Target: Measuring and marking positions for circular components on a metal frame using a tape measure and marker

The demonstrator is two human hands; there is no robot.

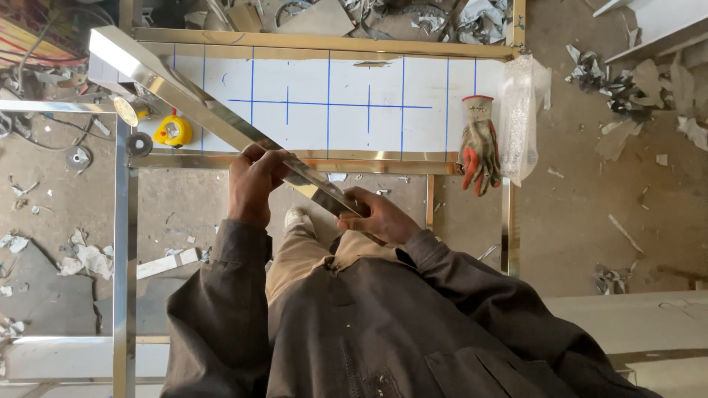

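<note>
Polished metal strip [214,110] runs diagonal, far-left surface corner toward body. Left hand [254,184] grip wraps mid-length; right hand [376,215] grip pinches near end.

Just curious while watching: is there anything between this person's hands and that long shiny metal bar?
Nothing visible. The left hand grips the shiny metal bar near its middle, and the right hand holds its near end, bare skin on metal. The work glove hangs unused on the frame.
</note>
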